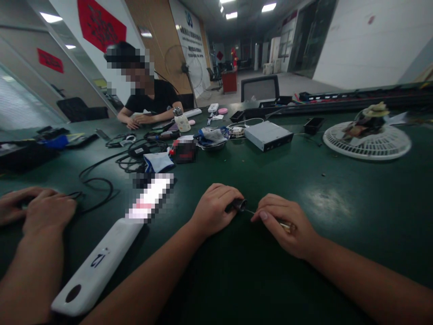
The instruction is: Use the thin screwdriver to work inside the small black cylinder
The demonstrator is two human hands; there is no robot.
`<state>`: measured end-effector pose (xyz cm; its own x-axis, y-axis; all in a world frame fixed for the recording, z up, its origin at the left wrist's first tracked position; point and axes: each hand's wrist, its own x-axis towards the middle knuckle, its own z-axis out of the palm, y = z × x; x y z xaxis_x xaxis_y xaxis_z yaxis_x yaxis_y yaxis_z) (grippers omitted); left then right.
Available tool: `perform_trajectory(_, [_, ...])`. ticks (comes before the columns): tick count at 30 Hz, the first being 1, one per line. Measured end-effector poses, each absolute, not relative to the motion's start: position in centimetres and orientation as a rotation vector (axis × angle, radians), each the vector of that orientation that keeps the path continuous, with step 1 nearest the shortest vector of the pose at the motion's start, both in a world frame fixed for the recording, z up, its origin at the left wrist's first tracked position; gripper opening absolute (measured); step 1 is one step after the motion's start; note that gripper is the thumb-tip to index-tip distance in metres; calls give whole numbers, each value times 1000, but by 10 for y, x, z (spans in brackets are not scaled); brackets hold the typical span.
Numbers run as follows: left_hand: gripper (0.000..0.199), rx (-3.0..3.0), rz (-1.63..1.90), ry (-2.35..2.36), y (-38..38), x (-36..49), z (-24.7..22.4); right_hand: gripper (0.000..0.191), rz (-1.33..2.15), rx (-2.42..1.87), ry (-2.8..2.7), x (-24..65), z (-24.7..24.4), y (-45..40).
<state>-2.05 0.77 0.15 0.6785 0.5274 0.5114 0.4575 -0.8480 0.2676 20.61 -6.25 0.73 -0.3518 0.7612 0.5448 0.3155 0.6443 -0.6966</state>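
Note:
My left hand [218, 210] rests on the dark green table [209, 280] with its fingers closed around a small dark cylindrical part [241, 204], whose open end faces right. My right hand [286, 221] grips a screwdriver by its yellowish, see-through handle [287, 226]. The thin metal shaft [249, 211] points left and reaches the open end of the cylinder. Whether the tip is inside it is too small to tell.
Another person's hands [50, 207] lie at the left, beside a white handheld device [101, 262]. Farther back are cables [101, 180], a grey metal box [269, 134] and a white fan grille [367, 140]. A person [152, 99] sits across the table.

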Motion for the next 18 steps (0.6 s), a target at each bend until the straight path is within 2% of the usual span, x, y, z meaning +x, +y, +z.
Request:
perform_trajectory(9, [25, 2745, 951, 857, 7, -21, 2, 20, 477, -903, -1862, 200, 6, -64])
perform_trajectory(15, [28, 2747, 878, 812, 6, -20, 2, 25, 629, -878, -1858, 204, 6, -62])
perform_trajectory(18, [28, 2751, 887, 815, 5, -20, 2, 27, 600, -894, -1773, 205, 4, -60])
